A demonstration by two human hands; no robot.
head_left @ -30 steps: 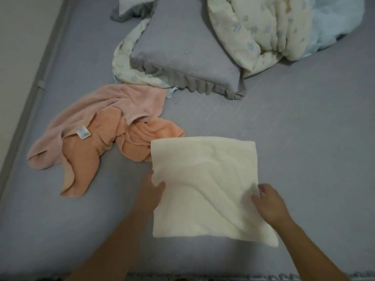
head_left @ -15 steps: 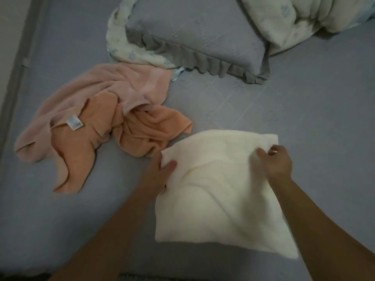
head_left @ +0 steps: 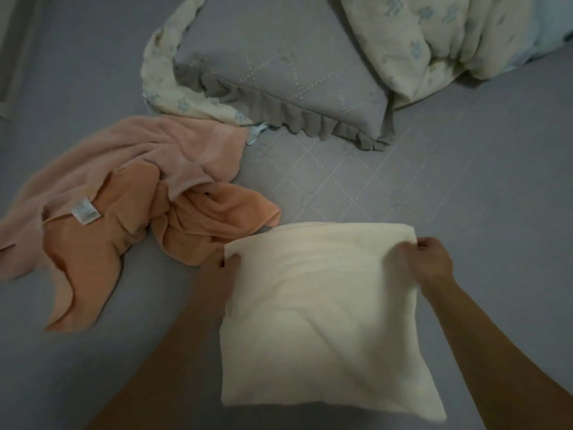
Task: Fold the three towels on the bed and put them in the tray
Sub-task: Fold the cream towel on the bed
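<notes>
A cream towel (head_left: pixel 319 318) lies folded to a rough square on the grey bed, low in the middle of the view. My left hand (head_left: pixel 221 268) pinches its far left corner, thumb on top and fingers hidden beneath. My right hand (head_left: pixel 431 262) grips its far right corner. Left of it lie a crumpled orange towel (head_left: pixel 102 252) with a white label and a pale pink towel (head_left: pixel 133 156), partly overlapping each other. No tray is in view.
A grey frilled pillow (head_left: pixel 279 76) lies at the back middle on the grey bed sheet (head_left: pixel 465 181). A cream floral quilt (head_left: pixel 434 41) is bunched at the back right. The bed's left edge (head_left: pixel 12 57) runs along the wall.
Both hands have slid from the towel's side edges up to its far corners. The view has shifted, so the pillow and quilt sit nearer the top edge.
</notes>
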